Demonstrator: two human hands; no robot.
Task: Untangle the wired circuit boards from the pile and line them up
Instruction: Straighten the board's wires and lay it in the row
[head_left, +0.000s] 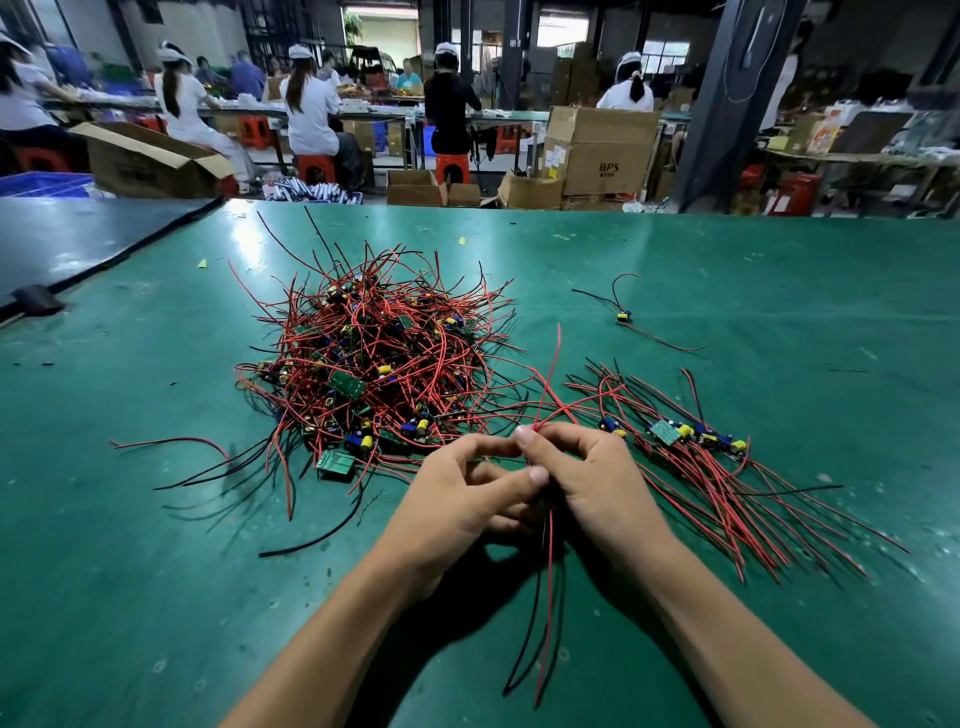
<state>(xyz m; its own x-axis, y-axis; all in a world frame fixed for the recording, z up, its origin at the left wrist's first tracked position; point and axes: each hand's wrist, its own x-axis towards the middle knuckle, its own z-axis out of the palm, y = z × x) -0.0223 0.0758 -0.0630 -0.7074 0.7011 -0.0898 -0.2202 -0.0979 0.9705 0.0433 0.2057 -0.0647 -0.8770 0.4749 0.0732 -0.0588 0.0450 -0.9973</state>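
A tangled pile of small green circuit boards with red and black wires (374, 358) lies on the green table mat (130, 519), ahead and to the left. To the right, several boards (675, 434) lie in a row with their wires fanned toward me. My left hand (457, 499) and my right hand (587, 478) meet in front of the pile, fingers curled together. Both pinch a bundle of red and black wires (548, 597) that hangs down toward me, with red ends rising above the fingertips. The board on this bundle is hidden by my hands.
A single wired part (623, 316) lies apart at the far right of the mat. Small yellow scraps (201, 263) dot the mat. Beyond the table's far edge stand cardboard boxes (597, 150), red stools and several seated workers at benches.
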